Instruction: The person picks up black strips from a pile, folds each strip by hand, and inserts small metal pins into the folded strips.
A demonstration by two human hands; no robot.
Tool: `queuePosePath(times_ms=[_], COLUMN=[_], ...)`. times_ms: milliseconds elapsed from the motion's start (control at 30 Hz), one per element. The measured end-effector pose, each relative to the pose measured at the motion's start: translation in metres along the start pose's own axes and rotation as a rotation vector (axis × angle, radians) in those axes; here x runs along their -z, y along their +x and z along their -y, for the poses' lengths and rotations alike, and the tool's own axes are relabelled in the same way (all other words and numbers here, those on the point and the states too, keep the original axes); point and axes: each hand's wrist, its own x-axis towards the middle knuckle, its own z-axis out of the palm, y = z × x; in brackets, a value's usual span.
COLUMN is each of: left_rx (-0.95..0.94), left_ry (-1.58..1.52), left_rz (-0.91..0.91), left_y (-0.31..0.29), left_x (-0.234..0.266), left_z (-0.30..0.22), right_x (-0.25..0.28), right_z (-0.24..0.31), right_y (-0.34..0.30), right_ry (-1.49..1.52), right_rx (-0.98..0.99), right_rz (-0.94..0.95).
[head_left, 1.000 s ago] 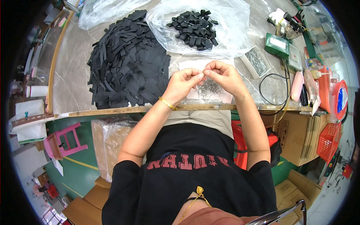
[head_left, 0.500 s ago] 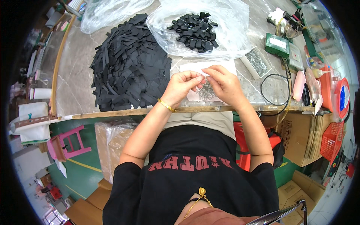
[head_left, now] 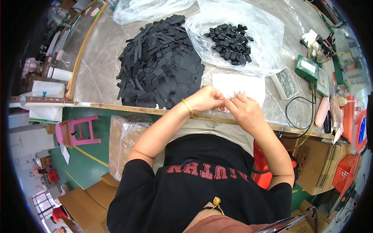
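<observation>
My left hand [head_left: 206, 99], a gold bangle at its wrist, and my right hand [head_left: 245, 112] meet fingertip to fingertip at the table's front edge. Both are closed in a pinch; whatever lies between the fingers is too small or hidden to make out. Just beyond them is a white sheet [head_left: 254, 86] with thin metal pieces [head_left: 236, 94] scattered on it. A large heap of black fabric strips [head_left: 161, 68] lies to the left of the sheet. Farther back, small folded black pieces [head_left: 230, 44] are piled on a clear plastic bag [head_left: 268, 35].
Right of the sheet stands a white box [head_left: 294, 92] of small metal pieces. Beyond it are a green device [head_left: 307, 66] and a looped black cable [head_left: 286, 112]. A pink stool [head_left: 86, 131] and a plastic-wrapped carton [head_left: 124, 141] stand below the table.
Both hands have drawn back toward the table's front edge, and their fingertips have come together. The view has shifted, so the tabletop things appear farther right.
</observation>
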Motion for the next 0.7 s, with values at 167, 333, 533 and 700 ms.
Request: queuePosePath(times_ms=[167, 333, 533, 700], left_rx=[0.035, -0.088, -0.114, -0.189], left_ry=[0.073, 0.415, 1.214, 1.171], left_rz=[0.039, -0.009, -0.920, -0.931], left_y=[0.000, -0.001, 0.027, 0.031], left_x=[0.007, 0.040, 0.098, 0.100], left_z=[0.001, -0.019, -0.009, -0.004], right_x=[-0.012, -0.010, -0.016, -0.018], right_z=[0.005, 0.006, 0.005, 0.009], right_y=[-0.005, -0.005, 0.001, 0.011], right_ry=[0.063, 0.190, 0.315, 0.396], right_rx=[-0.040, -0.093, -0.282, -0.345], right_rz=[-0.022, -0.047, -0.204, -0.286])
